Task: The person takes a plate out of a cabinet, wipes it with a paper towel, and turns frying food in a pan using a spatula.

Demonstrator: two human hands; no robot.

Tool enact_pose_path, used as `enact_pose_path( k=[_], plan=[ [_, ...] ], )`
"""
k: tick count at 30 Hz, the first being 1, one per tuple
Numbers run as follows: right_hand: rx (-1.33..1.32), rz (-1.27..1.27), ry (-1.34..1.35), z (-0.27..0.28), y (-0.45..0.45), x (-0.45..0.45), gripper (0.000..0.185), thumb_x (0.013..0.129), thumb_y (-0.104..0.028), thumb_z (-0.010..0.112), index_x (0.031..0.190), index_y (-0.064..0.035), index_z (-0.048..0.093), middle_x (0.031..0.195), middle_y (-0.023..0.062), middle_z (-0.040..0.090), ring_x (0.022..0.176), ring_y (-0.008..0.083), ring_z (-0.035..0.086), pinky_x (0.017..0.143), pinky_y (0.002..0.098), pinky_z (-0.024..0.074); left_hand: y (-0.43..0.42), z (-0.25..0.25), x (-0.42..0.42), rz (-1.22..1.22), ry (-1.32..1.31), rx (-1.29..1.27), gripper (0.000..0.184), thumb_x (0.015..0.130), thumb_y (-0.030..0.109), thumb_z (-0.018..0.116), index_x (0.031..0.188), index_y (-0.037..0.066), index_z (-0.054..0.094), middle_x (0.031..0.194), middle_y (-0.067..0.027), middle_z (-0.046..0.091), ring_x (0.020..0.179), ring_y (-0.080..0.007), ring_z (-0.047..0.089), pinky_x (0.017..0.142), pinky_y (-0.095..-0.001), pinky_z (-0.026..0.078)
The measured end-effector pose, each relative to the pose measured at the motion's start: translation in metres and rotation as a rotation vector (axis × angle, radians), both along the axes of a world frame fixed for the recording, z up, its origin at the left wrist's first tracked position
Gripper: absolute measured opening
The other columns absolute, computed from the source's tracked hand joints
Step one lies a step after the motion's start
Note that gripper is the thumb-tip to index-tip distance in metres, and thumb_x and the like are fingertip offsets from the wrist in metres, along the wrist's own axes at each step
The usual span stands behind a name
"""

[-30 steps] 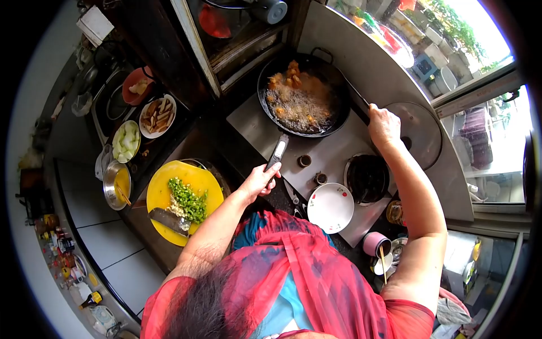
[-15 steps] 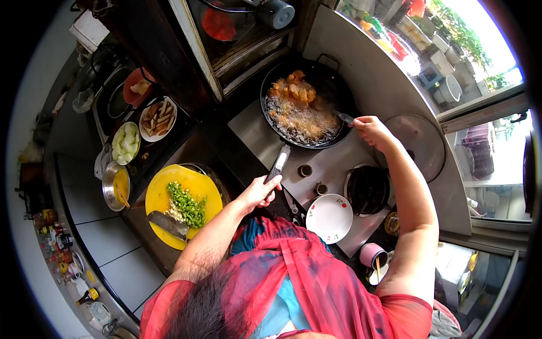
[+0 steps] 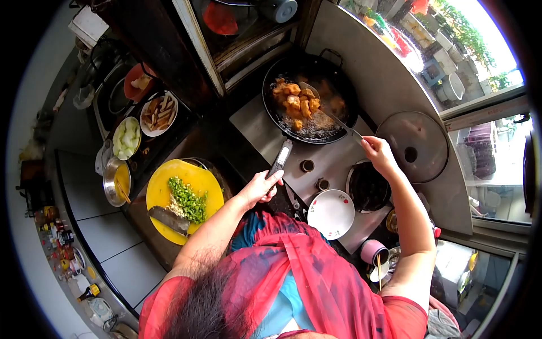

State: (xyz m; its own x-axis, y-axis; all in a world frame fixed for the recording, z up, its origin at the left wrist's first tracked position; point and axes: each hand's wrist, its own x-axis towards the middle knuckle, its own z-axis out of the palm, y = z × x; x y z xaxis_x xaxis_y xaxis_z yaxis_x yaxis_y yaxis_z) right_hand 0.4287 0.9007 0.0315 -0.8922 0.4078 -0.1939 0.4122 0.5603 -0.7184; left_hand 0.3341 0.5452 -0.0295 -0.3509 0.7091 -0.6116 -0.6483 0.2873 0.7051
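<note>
A black wok sits on the stove, with browned, fried pieces gathered in bubbling oil. My left hand is closed round the wok handle. In my right hand is the end of a long metal spatula, whose head is among the pieces in the wok. A white plate with a red floral pattern lies below the wok, nearer my body, between my two arms.
A yellow cutting board holds chopped greens and a cleaver. Bowls of green slices and brown strips stand left. A glass lid leans right; a pink cup stands lower right.
My right hand has moved down and back from the wok's right edge. The spatula head has come into view among the fried pieces, which are now bunched together. My left hand stays on the handle.
</note>
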Motion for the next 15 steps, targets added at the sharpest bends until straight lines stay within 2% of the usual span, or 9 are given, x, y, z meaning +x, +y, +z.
enact_pose_path(
  k=[2,3,7,15],
  plan=[
    [0.212,0.044,0.093,0.004,-0.011,0.015,0.025,0.090,-0.019,0.059,0.104,0.0011,0.063,0.067,0.0134,0.062,0.057,0.0183,0.058,0.057,0.0293,0.0455,0.000,-0.002,0.000,0.004,0.006,0.000,0.041,0.094,0.047,0.052,0.088,0.006,0.052,0.054,0.0023,0.042,0.038,-0.0033,0.031,0.034,-0.0185,0.024],
    [0.269,0.039,0.112,0.005,-0.015,0.021,0.022,0.090,-0.020,0.059,0.104,-0.0037,0.064,0.075,0.0195,0.064,0.065,0.0293,0.065,0.061,0.0334,0.0490,0.000,-0.001,0.000,0.005,0.008,0.001,0.041,0.094,0.046,0.052,0.088,0.006,0.052,0.054,0.0024,0.042,0.038,-0.0033,0.031,0.034,-0.0186,0.024],
    [0.510,0.058,0.118,0.021,-0.042,0.031,0.018,0.090,-0.022,0.058,0.103,-0.0113,0.065,0.073,0.0161,0.064,0.068,0.0361,0.063,0.060,0.0417,0.0498,0.000,-0.002,0.001,0.014,0.003,0.002,0.042,0.093,0.047,0.053,0.087,0.006,0.052,0.053,0.0026,0.041,0.038,-0.0032,0.030,0.034,-0.0186,0.023],
    [0.782,0.139,0.121,0.036,-0.068,0.034,0.017,0.092,-0.020,0.053,0.105,-0.0119,0.061,0.068,0.0134,0.062,0.063,0.0316,0.063,0.055,0.0418,0.0480,-0.001,-0.006,0.003,0.031,0.005,0.018,0.042,0.092,0.048,0.054,0.087,0.006,0.052,0.054,0.0028,0.042,0.038,-0.0033,0.030,0.034,-0.0190,0.022]
  ],
)
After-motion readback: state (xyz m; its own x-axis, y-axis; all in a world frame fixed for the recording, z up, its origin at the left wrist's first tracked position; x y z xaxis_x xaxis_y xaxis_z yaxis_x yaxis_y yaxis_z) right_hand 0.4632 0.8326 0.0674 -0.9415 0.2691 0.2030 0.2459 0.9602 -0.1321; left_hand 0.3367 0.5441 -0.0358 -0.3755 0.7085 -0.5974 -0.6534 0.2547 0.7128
